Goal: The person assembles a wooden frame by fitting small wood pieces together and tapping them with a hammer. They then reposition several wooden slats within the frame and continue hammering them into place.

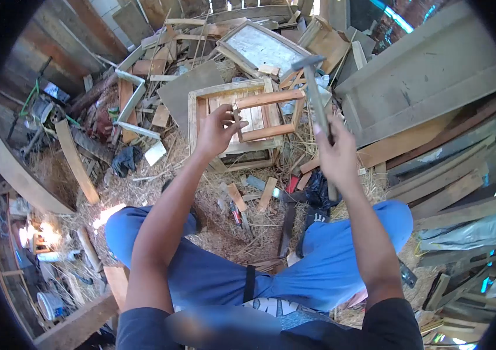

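My right hand (336, 150) is wrapped round the handle of a hammer (316, 96), its head raised to the right of a small wooden frame (268, 132). At the frame's left end, my left hand (220, 129) pinches a short wooden piece (237, 122) between thumb and fingers. The small frame lies on a larger pale wooden frame (200, 92) with boards inside it. The hammer head is apart from the wood.
A red-handled tool (237, 217) and short wood offcuts (267, 194) lie on the straw between my knees. Behind stands a white-panelled frame (262, 46) among scrap wood. A large grey board (423, 87) leans at the right, and a curved plank (23, 169) at the left.
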Action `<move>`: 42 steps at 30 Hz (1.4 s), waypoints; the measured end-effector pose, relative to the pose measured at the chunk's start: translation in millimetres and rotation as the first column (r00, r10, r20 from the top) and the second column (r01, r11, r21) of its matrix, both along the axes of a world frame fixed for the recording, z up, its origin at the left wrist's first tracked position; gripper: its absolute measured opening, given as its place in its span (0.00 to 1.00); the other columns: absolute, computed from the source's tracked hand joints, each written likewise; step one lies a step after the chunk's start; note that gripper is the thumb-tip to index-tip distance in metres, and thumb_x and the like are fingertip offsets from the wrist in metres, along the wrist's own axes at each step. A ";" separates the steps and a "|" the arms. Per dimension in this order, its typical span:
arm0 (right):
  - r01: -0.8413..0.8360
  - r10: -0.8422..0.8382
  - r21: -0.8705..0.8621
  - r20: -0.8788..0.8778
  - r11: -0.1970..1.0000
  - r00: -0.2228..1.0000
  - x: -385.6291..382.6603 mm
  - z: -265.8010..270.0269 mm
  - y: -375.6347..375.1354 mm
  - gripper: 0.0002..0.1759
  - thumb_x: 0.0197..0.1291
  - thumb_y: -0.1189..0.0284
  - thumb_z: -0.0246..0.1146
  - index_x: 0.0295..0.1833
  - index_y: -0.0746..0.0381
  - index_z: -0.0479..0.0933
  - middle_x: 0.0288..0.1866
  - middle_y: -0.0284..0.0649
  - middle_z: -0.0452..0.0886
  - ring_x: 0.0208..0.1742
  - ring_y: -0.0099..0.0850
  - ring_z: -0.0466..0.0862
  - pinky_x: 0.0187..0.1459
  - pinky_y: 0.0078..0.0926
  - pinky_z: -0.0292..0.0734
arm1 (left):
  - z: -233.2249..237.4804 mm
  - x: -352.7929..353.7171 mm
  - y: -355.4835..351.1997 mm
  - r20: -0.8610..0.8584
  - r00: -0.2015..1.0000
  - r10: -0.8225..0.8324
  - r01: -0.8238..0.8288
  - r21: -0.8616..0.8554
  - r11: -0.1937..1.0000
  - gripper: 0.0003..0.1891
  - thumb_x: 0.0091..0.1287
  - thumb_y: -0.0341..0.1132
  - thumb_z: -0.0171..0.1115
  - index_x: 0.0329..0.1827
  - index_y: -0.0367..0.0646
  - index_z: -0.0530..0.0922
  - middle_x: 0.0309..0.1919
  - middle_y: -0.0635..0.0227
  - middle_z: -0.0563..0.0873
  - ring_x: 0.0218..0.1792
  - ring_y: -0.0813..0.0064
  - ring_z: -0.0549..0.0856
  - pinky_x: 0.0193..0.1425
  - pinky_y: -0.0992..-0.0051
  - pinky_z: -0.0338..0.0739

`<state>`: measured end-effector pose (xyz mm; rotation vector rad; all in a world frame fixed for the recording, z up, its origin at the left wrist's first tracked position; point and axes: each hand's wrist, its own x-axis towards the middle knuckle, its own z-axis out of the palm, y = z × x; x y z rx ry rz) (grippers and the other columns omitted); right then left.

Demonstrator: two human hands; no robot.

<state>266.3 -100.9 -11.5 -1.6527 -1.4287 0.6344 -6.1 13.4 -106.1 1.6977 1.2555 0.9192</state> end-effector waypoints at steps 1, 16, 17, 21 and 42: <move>-0.018 0.018 -0.006 0.012 1.000 1.000 -5.9 -4.2 -11.2 0.15 0.70 0.71 0.66 0.57 0.67 0.80 0.34 0.48 0.84 0.33 0.38 0.83 0.38 0.35 0.77 | -1.3 -0.1 -0.2 0.012 1.000 0.018 -0.018 -0.006 1.000 0.24 0.66 0.37 0.78 0.59 0.33 0.79 0.43 0.53 0.92 0.42 0.69 0.91 0.45 0.68 0.84; -0.316 0.313 -0.001 0.136 0.949 0.940 -44.4 -88.3 -51.6 0.28 0.71 0.77 0.57 0.76 0.70 0.67 0.55 0.63 0.81 0.54 0.61 0.83 0.58 0.50 0.78 | 1.5 -6.8 -11.8 0.112 0.994 -0.012 0.019 -0.061 0.998 0.21 0.66 0.33 0.77 0.53 0.33 0.75 0.46 0.51 0.91 0.49 0.65 0.91 0.50 0.66 0.85; -0.315 0.313 -0.003 0.135 0.949 0.940 -46.5 -89.2 -50.4 0.28 0.71 0.77 0.57 0.76 0.70 0.67 0.55 0.63 0.81 0.54 0.61 0.83 0.58 0.50 0.78 | 3.1 -7.3 -11.7 0.087 0.996 -0.023 0.030 -0.082 0.996 0.20 0.68 0.32 0.76 0.53 0.33 0.74 0.48 0.51 0.91 0.52 0.67 0.90 0.52 0.68 0.84; -0.340 0.358 -0.118 0.221 0.933 0.907 -45.8 -99.3 -45.7 0.29 0.71 0.77 0.56 0.76 0.70 0.66 0.50 0.62 0.81 0.49 0.61 0.84 0.53 0.52 0.79 | -1.7 -7.0 -11.7 0.135 0.990 -0.041 0.056 -0.112 0.992 0.18 0.70 0.31 0.74 0.53 0.34 0.73 0.50 0.51 0.90 0.54 0.71 0.89 0.53 0.70 0.83; -0.363 0.395 -0.173 0.215 0.916 0.893 -50.5 -83.8 -48.0 0.29 0.70 0.78 0.57 0.76 0.71 0.66 0.48 0.62 0.83 0.47 0.62 0.85 0.51 0.55 0.80 | -1.4 -6.9 -9.3 0.108 0.994 -0.018 0.031 -0.116 0.993 0.18 0.68 0.32 0.75 0.50 0.33 0.75 0.43 0.51 0.91 0.45 0.70 0.91 0.48 0.67 0.85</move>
